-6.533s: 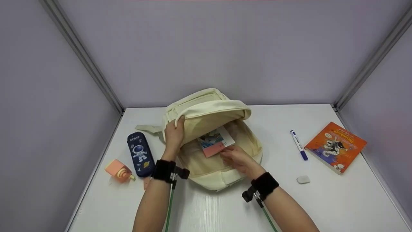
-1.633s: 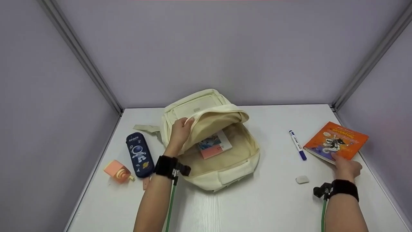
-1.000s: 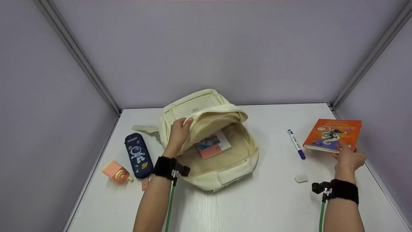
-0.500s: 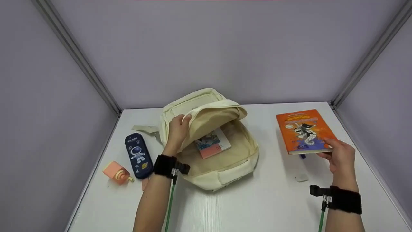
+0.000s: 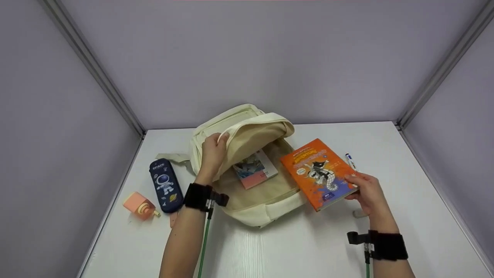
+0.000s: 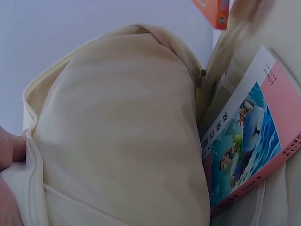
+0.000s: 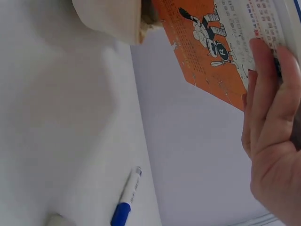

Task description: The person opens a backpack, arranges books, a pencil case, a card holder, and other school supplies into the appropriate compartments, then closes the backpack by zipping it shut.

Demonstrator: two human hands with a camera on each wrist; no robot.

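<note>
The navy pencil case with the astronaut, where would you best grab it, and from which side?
Across its narrow middle, from above. The pencil case lies flat on the table, long and slim, its long sides free: the orange sharpener and the backpack stand apart from it. This is a judgement.

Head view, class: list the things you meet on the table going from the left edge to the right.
Orange sharpener → navy pencil case → left hand on the cream backpack → pink-and-blue book inside it → orange book → right hand gripping that book.
</note>
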